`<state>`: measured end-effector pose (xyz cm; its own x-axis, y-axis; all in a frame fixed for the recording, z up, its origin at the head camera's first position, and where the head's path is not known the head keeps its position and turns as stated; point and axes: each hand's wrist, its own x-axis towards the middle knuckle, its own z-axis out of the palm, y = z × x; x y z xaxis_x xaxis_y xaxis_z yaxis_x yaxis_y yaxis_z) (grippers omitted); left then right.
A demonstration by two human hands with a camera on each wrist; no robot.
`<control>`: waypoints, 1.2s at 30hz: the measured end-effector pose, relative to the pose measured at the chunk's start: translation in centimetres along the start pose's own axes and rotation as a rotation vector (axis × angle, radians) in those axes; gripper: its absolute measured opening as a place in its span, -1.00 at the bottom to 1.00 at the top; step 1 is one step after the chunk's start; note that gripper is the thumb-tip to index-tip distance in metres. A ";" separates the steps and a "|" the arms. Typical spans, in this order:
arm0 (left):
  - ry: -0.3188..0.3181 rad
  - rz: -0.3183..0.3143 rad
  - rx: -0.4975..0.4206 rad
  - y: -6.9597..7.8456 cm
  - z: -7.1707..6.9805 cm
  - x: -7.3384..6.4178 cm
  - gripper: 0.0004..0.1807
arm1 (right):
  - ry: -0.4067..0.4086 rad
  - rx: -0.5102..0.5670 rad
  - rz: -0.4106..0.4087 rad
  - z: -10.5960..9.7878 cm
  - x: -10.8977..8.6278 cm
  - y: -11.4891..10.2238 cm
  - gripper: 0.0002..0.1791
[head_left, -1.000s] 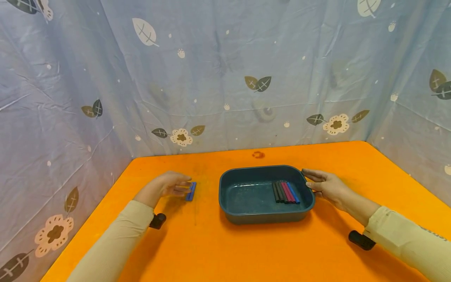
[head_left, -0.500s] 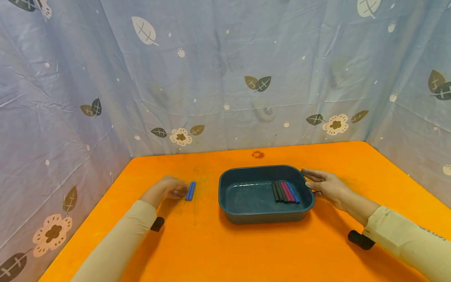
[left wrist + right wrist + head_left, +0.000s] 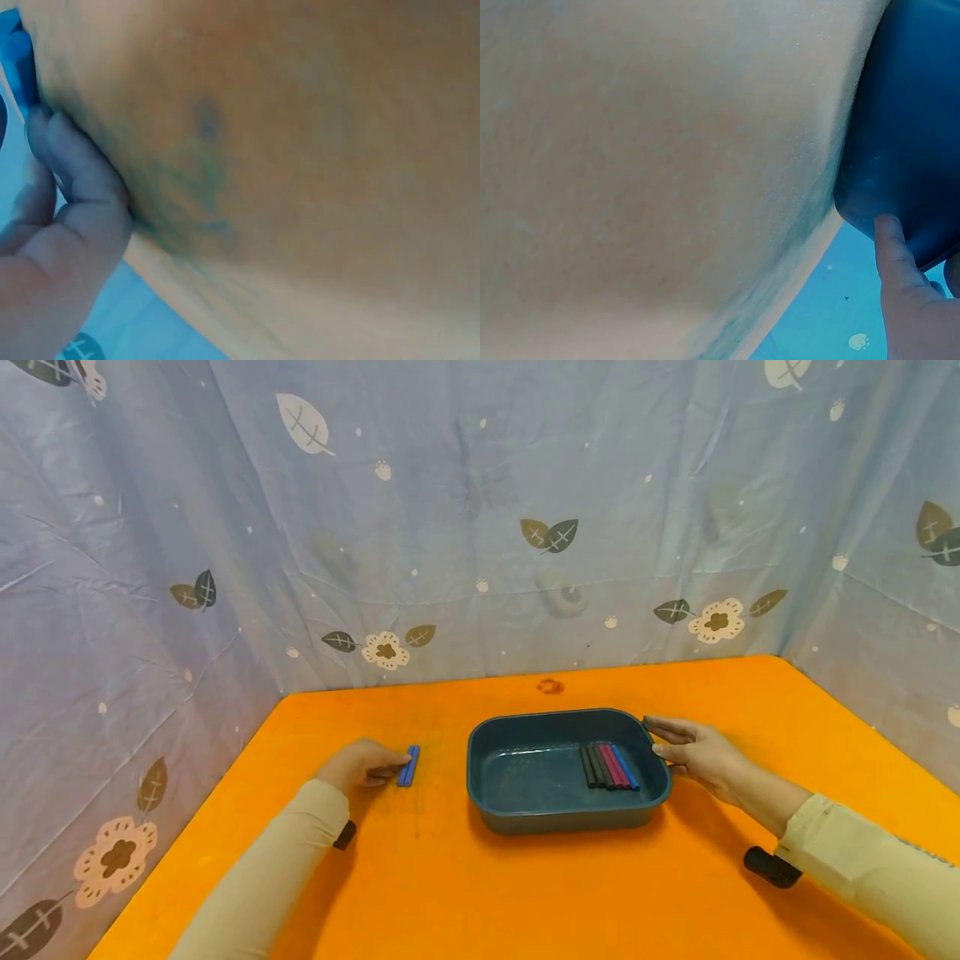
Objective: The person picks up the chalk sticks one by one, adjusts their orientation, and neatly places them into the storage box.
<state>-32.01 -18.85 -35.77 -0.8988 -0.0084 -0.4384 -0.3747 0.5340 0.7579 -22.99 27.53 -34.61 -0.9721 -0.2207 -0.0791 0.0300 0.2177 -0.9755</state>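
Note:
Two slim blue sticks (image 3: 408, 770) lie side by side on the orange table. My left hand (image 3: 367, 762) is beside them, its bent fingertips right at the left stick; in the left wrist view the fingertips (image 3: 46, 124) meet the end of a blue stick (image 3: 18, 64). Whether thumb and fingers pinch it, I cannot tell. A dark teal basin (image 3: 551, 822) stands right of centre, with several similar sticks (image 3: 609, 767) in black, magenta and blue lined up inside. With its fingers mostly straight, my right hand (image 3: 697, 753) touches the basin's right end, where a finger (image 3: 892, 247) lies against the outer wall.
The orange table (image 3: 495, 893) carries a dark reddish stain (image 3: 550, 687) near its back edge and faint smears close to the blue sticks. A pale blue curtain (image 3: 450, 510) with leaves and flowers encloses the back and sides.
The left hand first drew back slightly from the blue sticks with its fingers curling, then moved right to bring its fingertips onto the left one. The right hand and basin stay in place.

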 end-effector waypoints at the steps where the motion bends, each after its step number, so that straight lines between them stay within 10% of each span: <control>1: 0.018 -0.002 0.019 0.0 0.2 0.0 -0.66 | -0.001 -0.001 0.000 0.0 0.0 0.0 -0.33; 14: 0.110 -0.014 0.070 0.9 1.5 0.6 -0.34 | 0.006 -0.014 -0.017 -0.6 -0.1 0.1 -0.32; 25: -0.012 0.022 -0.052 -0.1 0.3 -0.3 -0.74 | 0.015 -0.011 -0.007 -0.4 0.0 0.3 -0.33; 36: -0.057 0.030 -0.267 -0.6 -0.8 -1.4 -0.61 | -0.006 0.009 -0.001 -0.2 0.0 0.1 -0.31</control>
<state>-30.71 -19.79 -35.20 -0.8990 0.0559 -0.4344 -0.4013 0.2918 0.8682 -23.08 27.73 -34.69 -0.9708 -0.2263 -0.0791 0.0310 0.2086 -0.9775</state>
